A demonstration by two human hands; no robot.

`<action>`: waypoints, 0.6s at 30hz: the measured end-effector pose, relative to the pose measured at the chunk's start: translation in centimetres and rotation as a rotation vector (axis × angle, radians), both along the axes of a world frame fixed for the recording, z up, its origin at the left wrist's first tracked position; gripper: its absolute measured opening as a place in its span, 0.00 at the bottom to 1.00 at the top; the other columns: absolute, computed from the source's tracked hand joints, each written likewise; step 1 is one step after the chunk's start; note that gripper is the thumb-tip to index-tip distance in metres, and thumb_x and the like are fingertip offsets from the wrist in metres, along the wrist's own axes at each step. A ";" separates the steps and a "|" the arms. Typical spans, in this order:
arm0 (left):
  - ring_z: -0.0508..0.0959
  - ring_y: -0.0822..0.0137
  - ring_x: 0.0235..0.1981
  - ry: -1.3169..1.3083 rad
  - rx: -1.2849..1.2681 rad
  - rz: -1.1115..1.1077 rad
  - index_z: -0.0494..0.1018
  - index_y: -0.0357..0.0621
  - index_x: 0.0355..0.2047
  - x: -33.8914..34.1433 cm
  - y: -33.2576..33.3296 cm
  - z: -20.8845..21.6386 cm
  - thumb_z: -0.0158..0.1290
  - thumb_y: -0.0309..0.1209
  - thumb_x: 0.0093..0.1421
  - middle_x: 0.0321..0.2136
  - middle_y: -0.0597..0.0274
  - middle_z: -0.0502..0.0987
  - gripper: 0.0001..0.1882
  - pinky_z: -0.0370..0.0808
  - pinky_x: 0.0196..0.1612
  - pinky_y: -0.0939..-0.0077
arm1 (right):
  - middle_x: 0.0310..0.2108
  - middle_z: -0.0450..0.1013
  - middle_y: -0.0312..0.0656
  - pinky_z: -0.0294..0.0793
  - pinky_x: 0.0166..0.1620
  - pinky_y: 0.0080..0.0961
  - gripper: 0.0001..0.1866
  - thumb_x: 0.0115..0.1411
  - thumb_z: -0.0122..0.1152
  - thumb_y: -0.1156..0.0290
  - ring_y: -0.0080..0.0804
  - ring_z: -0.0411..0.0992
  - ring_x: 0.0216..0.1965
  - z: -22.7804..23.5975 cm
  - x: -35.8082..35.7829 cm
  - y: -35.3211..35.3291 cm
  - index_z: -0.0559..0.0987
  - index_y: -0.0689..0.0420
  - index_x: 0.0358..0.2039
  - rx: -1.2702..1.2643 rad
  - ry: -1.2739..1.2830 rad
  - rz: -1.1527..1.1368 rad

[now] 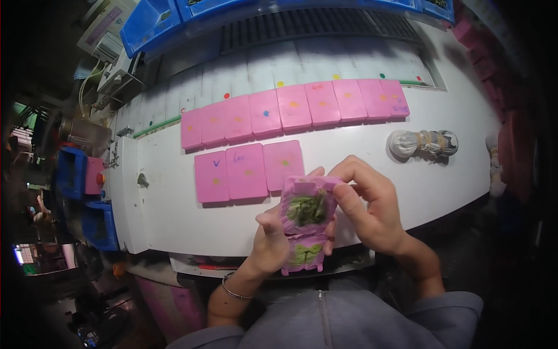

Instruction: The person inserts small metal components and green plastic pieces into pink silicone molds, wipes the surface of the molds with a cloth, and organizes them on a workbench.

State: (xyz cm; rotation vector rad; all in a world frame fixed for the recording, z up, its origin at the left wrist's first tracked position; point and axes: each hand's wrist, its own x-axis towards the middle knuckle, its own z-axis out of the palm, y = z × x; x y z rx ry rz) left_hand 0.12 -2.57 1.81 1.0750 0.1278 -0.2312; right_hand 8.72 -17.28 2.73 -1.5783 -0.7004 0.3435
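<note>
A small opened pink carton [302, 185] is held up over the front edge of the table. Dark green leafy pieces [308, 210] fill its upper part, seemingly under a clear film. Its lower part bears a bright green shape [307, 254]. My left hand [271, 243] supports the carton from the left and underneath, thumb up on the near side. At the upper right corner, my right hand [373, 210] grips the carton's edge between thumb and fingers. Just beyond it lie three pink packets [247, 173] side by side.
A long row of pink packets [266, 113] spans the middle of the white table [349, 145]. To the right lies a tied whitish cloth bundle [423, 143]. Blue bins [152, 26] hang along the far side, with more blue bins [100, 225] at left.
</note>
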 end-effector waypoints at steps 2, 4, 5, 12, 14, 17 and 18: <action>0.76 0.65 0.23 0.025 0.032 -0.060 0.39 0.38 0.64 0.1 0.1 0.2 0.28 0.80 0.35 0.31 0.52 0.72 0.67 0.77 0.27 0.70 | 0.34 0.68 0.40 0.67 0.36 0.20 0.12 0.65 0.45 0.68 0.25 0.66 0.30 -0.4 0.1 0.0 0.73 0.64 0.36 0.004 0.148 0.099; 0.76 0.65 0.22 -0.013 0.036 -0.038 0.36 0.38 0.64 0.2 -0.2 0.4 0.30 0.80 0.34 0.31 0.51 0.72 0.68 0.77 0.26 0.70 | 0.35 0.68 0.40 0.66 0.38 0.21 0.14 0.66 0.42 0.66 0.25 0.65 0.31 -0.9 -0.1 0.1 0.73 0.65 0.36 0.072 0.164 0.125; 0.76 0.65 0.22 -0.051 0.047 -0.016 0.34 0.38 0.64 0.4 -0.4 0.7 0.32 0.80 0.32 0.32 0.50 0.72 0.70 0.77 0.25 0.70 | 0.36 0.68 0.39 0.65 0.41 0.22 0.16 0.67 0.40 0.65 0.25 0.65 0.32 -1.2 -0.1 0.2 0.73 0.65 0.36 0.147 0.180 0.150; 0.74 0.65 0.18 -0.106 -0.127 -0.074 0.40 0.38 0.59 0.5 -0.5 0.6 0.42 0.77 0.30 0.21 0.53 0.71 0.67 0.74 0.21 0.72 | 0.26 0.70 0.49 0.74 0.19 0.20 0.23 0.66 0.35 0.59 0.33 0.72 0.19 -1.1 -1.4 0.7 0.68 0.69 0.44 0.136 1.074 0.277; 0.74 0.66 0.22 -0.118 -0.180 -0.150 0.45 0.34 0.56 0.3 -0.7 0.3 0.43 0.76 0.34 0.27 0.51 0.72 0.63 0.74 0.25 0.73 | 0.39 0.70 0.51 0.74 0.33 0.25 0.20 0.65 0.39 0.64 0.36 0.74 0.33 -1.0 -0.5 0.9 0.65 0.68 0.48 -0.262 0.605 0.312; 0.74 0.65 0.21 -0.114 -0.180 0.004 0.50 0.36 0.46 0.1 -0.8 -0.7 0.42 0.73 0.41 0.25 0.50 0.71 0.51 0.74 0.25 0.72 | 0.41 0.68 0.46 0.69 0.41 0.24 0.20 0.66 0.39 0.63 0.31 0.70 0.38 -1.7 -1.5 0.7 0.65 0.66 0.50 -0.034 0.529 0.092; 0.74 0.65 0.21 -0.137 -0.177 0.068 0.50 0.36 0.46 0.1 -0.8 -0.8 0.40 0.72 0.43 0.23 0.50 0.71 0.49 0.74 0.24 0.71 | 0.38 0.66 0.43 0.66 0.42 0.20 0.19 0.66 0.38 0.64 0.26 0.66 0.36 -1.4 -1.7 1.7 0.65 0.66 0.50 0.063 0.323 -0.204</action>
